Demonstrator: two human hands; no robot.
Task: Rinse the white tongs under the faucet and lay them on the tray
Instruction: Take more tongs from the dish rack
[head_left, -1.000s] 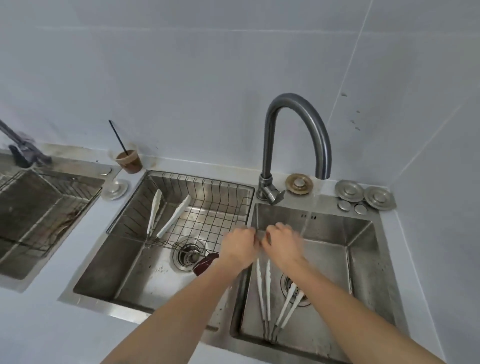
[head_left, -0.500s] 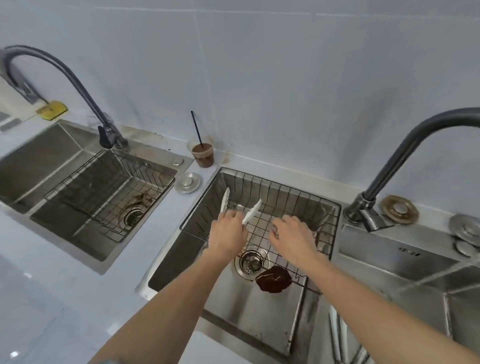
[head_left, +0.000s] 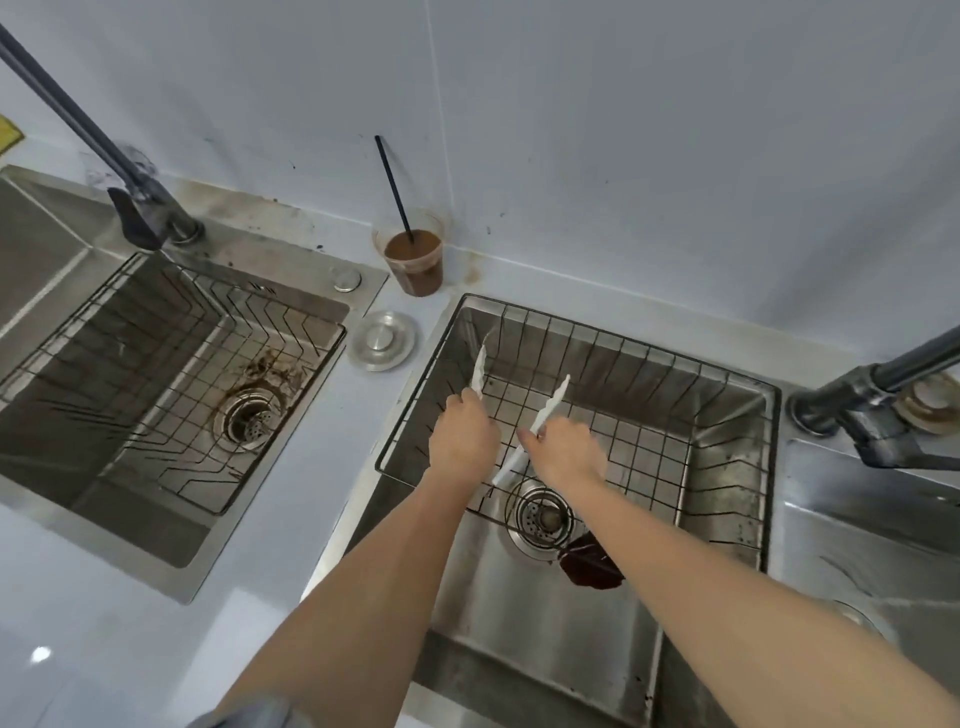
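Two hands reach into the wire tray (head_left: 649, 452). The left hand (head_left: 462, 441) grips one strip of the white tongs (head_left: 551, 408) and the right hand (head_left: 566, 447) pinches the other. The faucet (head_left: 878, 395) stands well right, so rinsing can't be confirmed. Seemingly only letting go remains.

Right hand (head_left: 566, 449) (open before) — now pinching tongs (head_left: 553, 402).

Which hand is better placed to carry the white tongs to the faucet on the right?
Right hand: it grips the white tongs and lies nearer that faucet; the left hand, also gripping them, would likely reach across.
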